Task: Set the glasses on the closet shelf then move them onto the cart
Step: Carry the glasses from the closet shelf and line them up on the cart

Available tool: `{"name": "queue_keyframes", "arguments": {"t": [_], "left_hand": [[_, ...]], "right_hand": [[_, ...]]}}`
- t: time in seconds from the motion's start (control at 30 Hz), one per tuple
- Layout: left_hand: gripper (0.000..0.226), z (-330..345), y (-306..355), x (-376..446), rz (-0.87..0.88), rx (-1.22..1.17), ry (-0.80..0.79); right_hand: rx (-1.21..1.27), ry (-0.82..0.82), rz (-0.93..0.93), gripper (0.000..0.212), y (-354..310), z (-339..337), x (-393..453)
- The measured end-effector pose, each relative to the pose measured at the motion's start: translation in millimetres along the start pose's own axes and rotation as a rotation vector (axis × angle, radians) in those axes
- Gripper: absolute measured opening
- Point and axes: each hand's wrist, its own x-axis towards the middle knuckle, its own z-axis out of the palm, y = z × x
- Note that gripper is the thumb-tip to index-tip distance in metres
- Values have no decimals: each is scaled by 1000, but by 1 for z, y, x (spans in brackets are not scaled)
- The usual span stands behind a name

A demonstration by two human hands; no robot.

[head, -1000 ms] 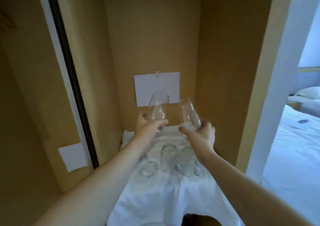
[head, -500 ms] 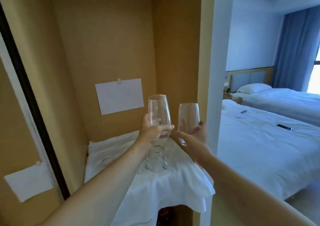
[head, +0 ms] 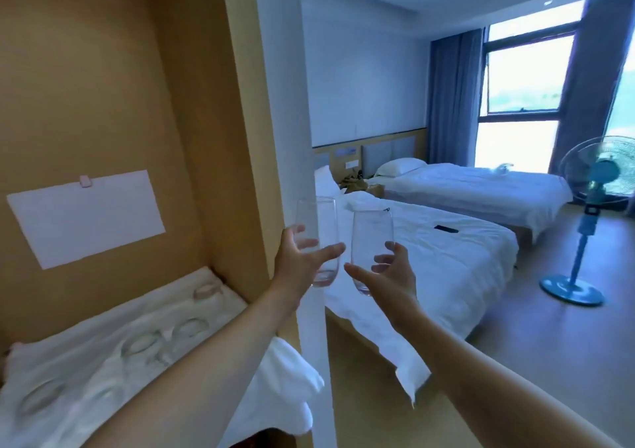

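— since the earlier frame both hands have come out of the closet: the two glasses that were held over the closet shelf (head: 113,341) now sit right of the white door post (head: 309,138), in front of the near bed (head: 446,262).

— how does each hand hold its glass?

— left hand (head: 299,262) wraps the lower half of the left glass (head: 318,238), thumb across the front, fingers curled behind. right hand (head: 385,275) does the same on the right glass (head: 371,244), thumb low at the front, fingers showing through the bowl. both glasses stand upright, rims up, just beside each other but apart.

— and the rest of the glasses?

— several more lie left of the post on the white cloth (head: 103,372) covering the shelf; blur makes the count unclear.

— where is the cart?

— not in view, so the carry probably has some way to go.

— how should she carry them well?

— likely by keeping the two bowls from knocking together, holding them level, and clearing the post before turning. thin glass, so a firm but not squeezing hold seems right, then base down first on the cart.
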Motion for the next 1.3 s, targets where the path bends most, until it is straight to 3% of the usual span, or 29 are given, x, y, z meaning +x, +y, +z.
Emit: {"name": "queue_keyframes", "arguments": {"t": [0.23,0.53,0.7,1.3], "left_hand": [[84,114,-15,32,8,73,-109],[90,260,-31,54,-80,0,-289],[83,329,-41,56,-93,-4,-356],[90,489,-106,103,-196,-4,-626]], "right_hand": [[-41,127,2,92,38,-96,44],[-81,269,55,97,81,-226,91],[-128,324,96,101,104,-286,106],[-201,591,258,99,180,-392,148]]}}
